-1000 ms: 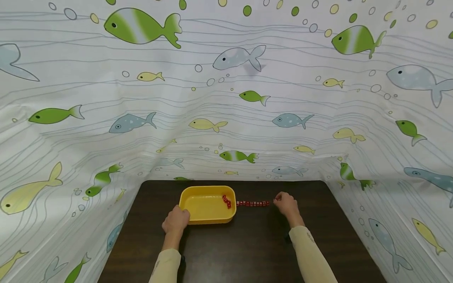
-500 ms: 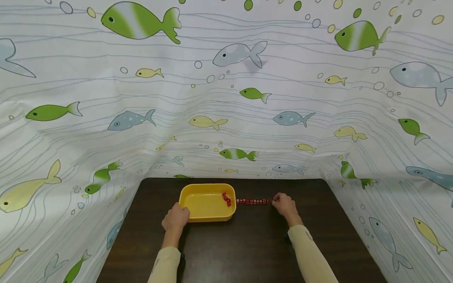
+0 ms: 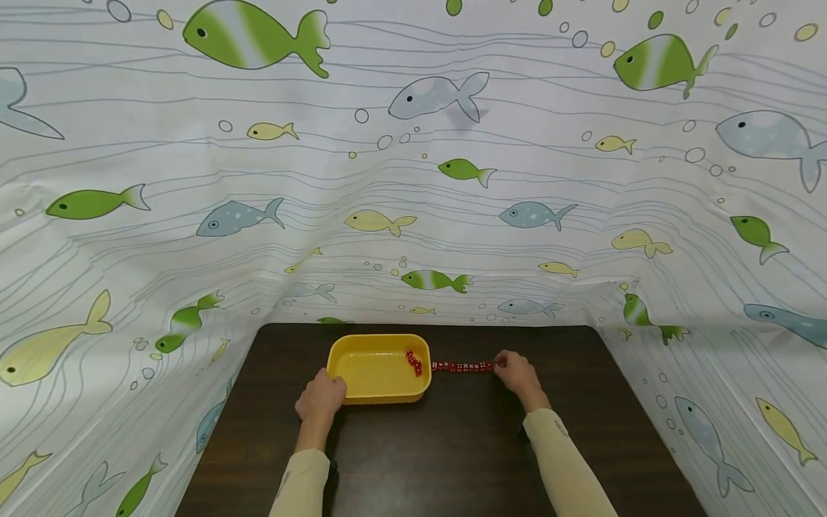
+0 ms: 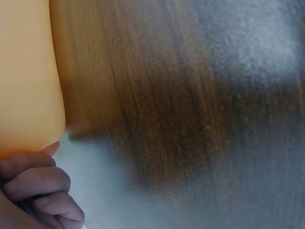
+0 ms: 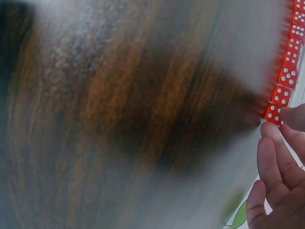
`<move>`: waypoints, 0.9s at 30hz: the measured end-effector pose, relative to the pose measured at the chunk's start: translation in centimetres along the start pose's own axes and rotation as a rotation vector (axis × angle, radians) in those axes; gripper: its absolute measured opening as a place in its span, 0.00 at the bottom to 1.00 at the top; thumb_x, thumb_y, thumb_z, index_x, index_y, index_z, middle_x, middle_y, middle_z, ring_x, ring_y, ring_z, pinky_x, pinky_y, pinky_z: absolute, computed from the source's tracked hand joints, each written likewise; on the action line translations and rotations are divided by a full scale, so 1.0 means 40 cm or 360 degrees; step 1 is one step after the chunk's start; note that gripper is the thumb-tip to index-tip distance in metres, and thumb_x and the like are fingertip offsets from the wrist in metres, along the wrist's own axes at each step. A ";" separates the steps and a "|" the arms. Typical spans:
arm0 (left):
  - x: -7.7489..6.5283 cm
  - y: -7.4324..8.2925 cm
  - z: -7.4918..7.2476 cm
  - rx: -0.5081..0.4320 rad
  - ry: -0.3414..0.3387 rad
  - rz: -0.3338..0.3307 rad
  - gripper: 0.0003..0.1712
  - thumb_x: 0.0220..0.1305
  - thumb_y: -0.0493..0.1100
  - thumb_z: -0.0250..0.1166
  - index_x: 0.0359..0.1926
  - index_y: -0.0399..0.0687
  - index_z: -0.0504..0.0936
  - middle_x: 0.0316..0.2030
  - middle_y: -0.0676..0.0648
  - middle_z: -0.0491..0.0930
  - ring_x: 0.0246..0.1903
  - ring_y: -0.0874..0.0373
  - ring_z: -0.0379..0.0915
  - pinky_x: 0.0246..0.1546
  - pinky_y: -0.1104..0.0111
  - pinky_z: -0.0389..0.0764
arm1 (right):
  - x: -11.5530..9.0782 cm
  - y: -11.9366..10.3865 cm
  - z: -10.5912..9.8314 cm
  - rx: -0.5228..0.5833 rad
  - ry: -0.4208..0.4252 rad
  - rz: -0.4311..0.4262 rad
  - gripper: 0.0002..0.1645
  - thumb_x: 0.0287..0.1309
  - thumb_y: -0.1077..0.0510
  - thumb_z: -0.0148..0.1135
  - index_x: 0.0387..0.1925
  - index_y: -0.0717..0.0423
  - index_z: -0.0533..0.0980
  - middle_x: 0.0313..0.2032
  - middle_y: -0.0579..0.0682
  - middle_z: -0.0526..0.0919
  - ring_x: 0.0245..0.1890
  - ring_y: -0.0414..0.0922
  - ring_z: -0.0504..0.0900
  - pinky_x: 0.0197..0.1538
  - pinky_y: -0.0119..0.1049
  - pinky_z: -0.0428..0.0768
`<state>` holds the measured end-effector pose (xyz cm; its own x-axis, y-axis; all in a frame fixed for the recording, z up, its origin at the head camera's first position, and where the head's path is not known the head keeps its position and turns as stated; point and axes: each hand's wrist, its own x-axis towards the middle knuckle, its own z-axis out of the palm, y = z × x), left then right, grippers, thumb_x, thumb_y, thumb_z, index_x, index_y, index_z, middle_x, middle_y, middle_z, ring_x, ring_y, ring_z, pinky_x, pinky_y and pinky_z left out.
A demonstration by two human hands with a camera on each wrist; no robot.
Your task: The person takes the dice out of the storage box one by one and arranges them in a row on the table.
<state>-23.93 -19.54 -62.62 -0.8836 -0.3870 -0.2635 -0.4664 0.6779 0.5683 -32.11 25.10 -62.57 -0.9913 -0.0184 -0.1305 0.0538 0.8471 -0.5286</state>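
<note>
So nearest the camera you've got two pale sleeves (image 3: 304,477) reaching in over a dark brown desk (image 3: 420,459). The left hand (image 3: 319,398) has its fingers curled at the near left corner of a yellow tray (image 3: 368,373), basically gripping it. The right hand (image 3: 519,375) is over at the right end of a row of red dice (image 3: 461,367), and its fingers are narrow, pinching the end die (image 5: 273,114) between thumb and fingertip. From the right wrist view that die looks lined up flush with the next one, no gap that I can make out. The row lies on the desk and runs in a pretty straight line from just beside the tray's right wall over to that hand; can't tell if it actually touches the tray. As for progress, I'd call it well along: most of the dice seem to be lined up, the end one just needs letting go, and what's left is a small cluster of loose dice (image 3: 414,363) by the tray's right inner wall, too tiny to count. Behind everything hangs a white fish-print cloth (image 3: 420,179).
</note>
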 end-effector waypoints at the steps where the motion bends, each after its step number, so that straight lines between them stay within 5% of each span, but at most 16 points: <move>1: 0.000 0.000 0.000 0.0002 -0.0002 -0.0001 0.27 0.73 0.48 0.48 0.62 0.33 0.73 0.32 0.39 0.75 0.30 0.44 0.74 0.37 0.51 0.74 | -0.002 0.000 -0.001 -0.0005 -0.0001 -0.0007 0.17 0.74 0.57 0.63 0.59 0.59 0.82 0.51 0.59 0.87 0.45 0.53 0.85 0.52 0.58 0.82; 16: 0.000 -0.004 0.001 -0.0014 0.0012 0.0027 0.27 0.73 0.49 0.48 0.61 0.32 0.73 0.32 0.39 0.75 0.29 0.44 0.74 0.35 0.52 0.73 | -0.004 -0.004 -0.023 0.0011 0.0061 -0.0024 0.19 0.70 0.59 0.63 0.59 0.62 0.80 0.48 0.60 0.86 0.40 0.52 0.83 0.46 0.55 0.82; 27: -0.004 0.001 -0.002 0.0001 0.0023 0.0021 0.29 0.73 0.49 0.47 0.63 0.32 0.73 0.35 0.37 0.78 0.31 0.42 0.75 0.38 0.47 0.76 | 0.003 -0.106 -0.025 0.0002 0.0184 -0.0202 0.19 0.73 0.58 0.61 0.60 0.60 0.80 0.50 0.57 0.87 0.39 0.49 0.82 0.46 0.53 0.82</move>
<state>-23.81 -19.50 -62.47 -0.8890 -0.3870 -0.2447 -0.4547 0.6833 0.5713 -32.58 22.04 -59.50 -0.9973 -0.0641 0.0350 -0.0729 0.8413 -0.5356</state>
